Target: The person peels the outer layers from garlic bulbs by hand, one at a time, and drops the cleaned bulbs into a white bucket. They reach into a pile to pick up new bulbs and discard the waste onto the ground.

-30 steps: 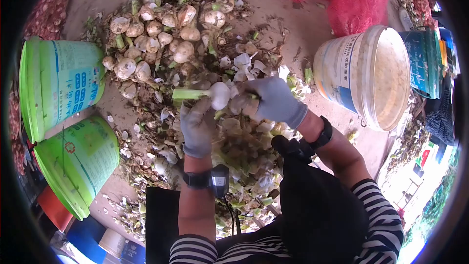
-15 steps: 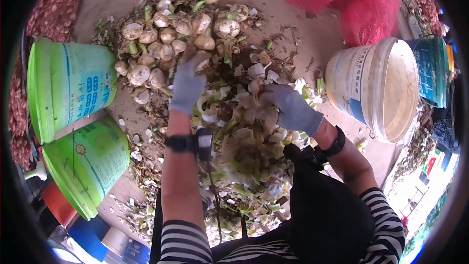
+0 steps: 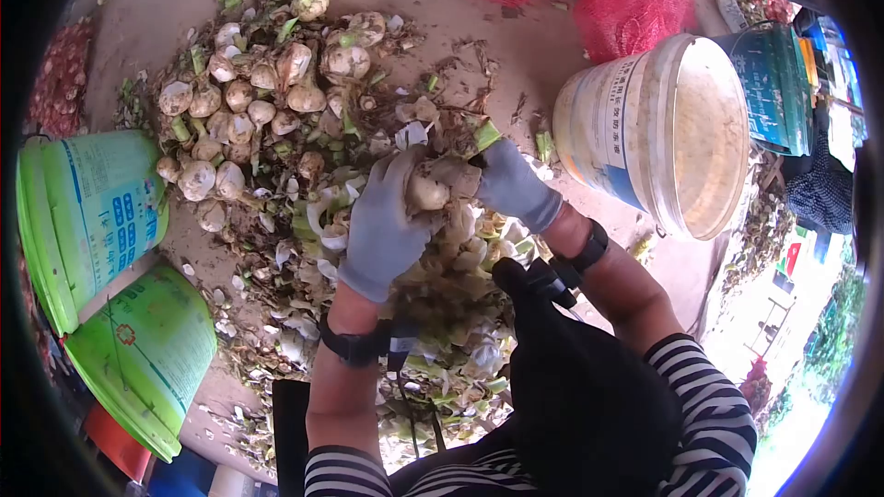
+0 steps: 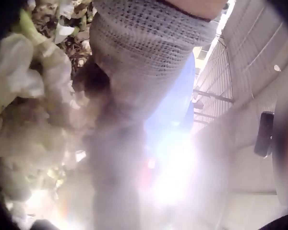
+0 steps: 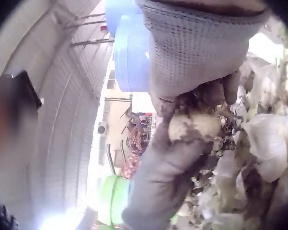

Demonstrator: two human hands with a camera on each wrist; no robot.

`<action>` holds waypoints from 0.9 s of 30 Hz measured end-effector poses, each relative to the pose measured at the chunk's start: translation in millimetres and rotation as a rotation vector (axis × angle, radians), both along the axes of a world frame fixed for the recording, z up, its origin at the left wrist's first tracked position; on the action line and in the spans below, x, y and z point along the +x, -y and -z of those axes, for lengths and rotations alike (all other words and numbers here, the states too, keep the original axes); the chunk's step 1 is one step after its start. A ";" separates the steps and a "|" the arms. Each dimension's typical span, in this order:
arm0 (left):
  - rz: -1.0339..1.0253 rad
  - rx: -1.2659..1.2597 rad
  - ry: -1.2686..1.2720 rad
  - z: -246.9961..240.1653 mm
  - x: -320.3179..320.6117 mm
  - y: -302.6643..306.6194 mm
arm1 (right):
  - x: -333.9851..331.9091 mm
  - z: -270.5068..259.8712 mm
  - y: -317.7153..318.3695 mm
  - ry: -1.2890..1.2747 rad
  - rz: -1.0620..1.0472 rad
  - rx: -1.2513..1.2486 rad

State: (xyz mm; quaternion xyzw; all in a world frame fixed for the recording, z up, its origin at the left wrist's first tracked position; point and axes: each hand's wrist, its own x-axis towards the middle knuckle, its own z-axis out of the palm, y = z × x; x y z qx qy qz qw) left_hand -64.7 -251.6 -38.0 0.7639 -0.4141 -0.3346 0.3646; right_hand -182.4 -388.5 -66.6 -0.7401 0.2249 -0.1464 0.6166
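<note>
In the head view a garlic bulb (image 3: 428, 191) with a green stem end (image 3: 486, 135) is held between two grey-gloved hands. The left hand (image 3: 385, 225) curls its fingers round the bulb. From the other side the right hand (image 3: 517, 186) has its fingers bent at the bulb's stem side. The right wrist view shows the pale bulb (image 5: 194, 126) between the right glove (image 5: 197, 57) above and the left glove (image 5: 158, 182) below. In the left wrist view the left glove (image 4: 134, 72) is seen, its fingers blurred by glare.
Unpeeled bulbs (image 3: 239, 124) lie piled at the upper left. Loose skins (image 3: 451, 313) heap below the hands. Green buckets (image 3: 138, 340) stand at left; a white bucket (image 3: 603, 129) leans at right, near a red mesh bag (image 3: 635, 0) and a teal bucket (image 3: 769, 87).
The left hand reached to the pile and came back with a different bulb, now between both hands. The right hand rose slightly from the skins to meet it. The camera view has shifted.
</note>
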 end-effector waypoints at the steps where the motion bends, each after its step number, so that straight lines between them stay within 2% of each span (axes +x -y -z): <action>1: -0.004 -0.002 -0.002 -0.8 0.8 -1.3 | -2.3 -2.9 2.3 -0.002 -0.004 -0.002; 3: -0.020 -0.049 -0.144 -2.6 1.3 -6.6 | -5.5 -22.5 6.7 -0.111 -0.152 0.105; 4: -0.022 -0.047 -0.143 -1.6 2.5 -9.6 | -6.4 -26.1 8.6 -0.109 -0.154 0.108; 6: -0.105 -0.079 -0.449 3.0 5.8 -15.1 | -6.2 -30.4 12.9 -0.529 -0.267 0.160; 7: -0.106 -0.079 -0.444 5.2 7.3 -17.2 | -7.3 -27.4 13.0 -0.524 -0.268 0.159; 9: -0.156 -0.112 -0.668 11.8 8.2 -22.8 | -10.6 -19.4 10.5 -0.359 -0.206 0.449; 10: -0.156 -0.110 -0.668 17.1 8.8 -27.8 | -12.4 -17.5 9.3 -0.358 -0.205 0.451; 12: -0.366 -0.139 -1.608 20.0 8.2 -35.3 | -13.6 -18.1 5.9 -0.114 -0.204 0.509; 13: -0.369 -0.141 -1.609 19.6 1.8 -36.9 | -14.3 -19.4 4.9 -0.116 -0.206 0.510; 15: -0.470 -0.299 -1.434 1.2 -15.8 -23.0 | -15.7 -22.7 4.6 -0.171 -0.087 0.400; 16: -0.369 -0.351 -1.213 1.2 -17.3 -16.5 | -20.4 -6.0 3.3 -0.168 -0.080 0.150; 17: -0.369 -0.352 -1.212 2.6 -17.7 -18.9 | -21.1 -4.1 6.7 -0.167 -0.081 0.149; 20: -0.446 -0.255 -1.153 19.7 -15.3 -32.7 | -28.1 -5.4 14.5 -0.254 -0.193 0.542; 21: -0.424 -0.235 -1.018 30.4 -11.4 -31.2 | -30.1 -5.6 10.1 -0.289 -0.214 0.511; 22: -0.402 -0.214 -0.884 38.9 -8.8 -30.3 | -31.6 -8.3 5.3 -0.195 -0.235 0.506; 23: -0.403 -0.216 -0.884 37.2 -6.3 -26.6 | -30.8 -13.6 1.1 -0.103 -0.255 0.499; 24: -0.382 -0.259 -0.531 33.3 -3.9 -22.4 | -32.0 -13.9 -1.6 -0.102 -0.258 0.498; 25: -0.355 -0.295 -0.177 31.2 -2.6 -20.0 | -33.1 -12.8 -3.2 -0.101 -0.174 0.577; 26: -0.380 -0.376 -0.278 32.8 -1.2 -20.5 | -32.9 -13.1 -4.0 -0.100 -0.086 0.655; 27: -0.379 -0.374 -0.279 33.2 -5.0 -22.0 | -31.1 -13.5 -1.8 -0.101 -0.084 0.657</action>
